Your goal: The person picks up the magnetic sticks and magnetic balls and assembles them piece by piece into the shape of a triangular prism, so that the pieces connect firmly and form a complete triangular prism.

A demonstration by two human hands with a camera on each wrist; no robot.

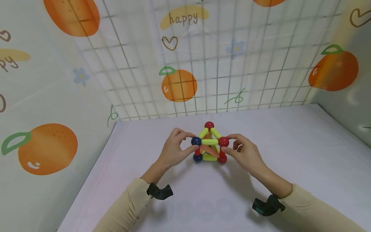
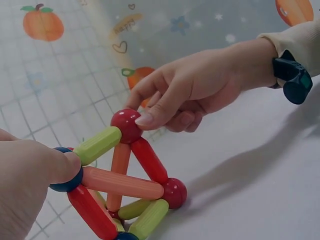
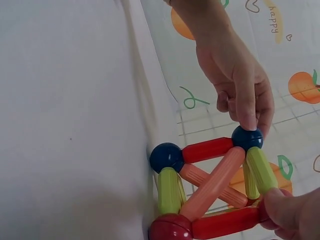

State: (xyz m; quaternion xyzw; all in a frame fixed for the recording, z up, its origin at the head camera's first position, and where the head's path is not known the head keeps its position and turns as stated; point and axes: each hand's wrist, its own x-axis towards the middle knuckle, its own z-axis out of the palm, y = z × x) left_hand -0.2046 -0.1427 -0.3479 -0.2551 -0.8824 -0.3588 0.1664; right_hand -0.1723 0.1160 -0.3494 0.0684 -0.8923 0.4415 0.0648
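A triangular frame of magnetic rods and balls, with a yellow-green rod [image 1: 209,141] across its near top edge, stands on the white table. My left hand [image 1: 174,149] pinches the upper blue ball [image 1: 196,141] between thumb and fingers. On the opposite corner, my right hand [image 1: 246,153] holds the upper red ball [image 1: 223,141] the same way. Below them sit a lower blue ball [image 1: 197,157] and a lower red ball [image 3: 171,229], joined to the upper ones by red rods [image 2: 150,160]. A salmon rod [image 2: 122,182] crosses the near face diagonally. Another red ball [image 1: 209,125] tops the far corner.
The white tabletop [image 1: 191,193] extends around the frame. Behind it hangs a pale curtain [image 1: 139,87] with orange prints over a wire grid [image 1: 261,80]. Dark wrist cameras [image 1: 159,191] are strapped to both forearms.
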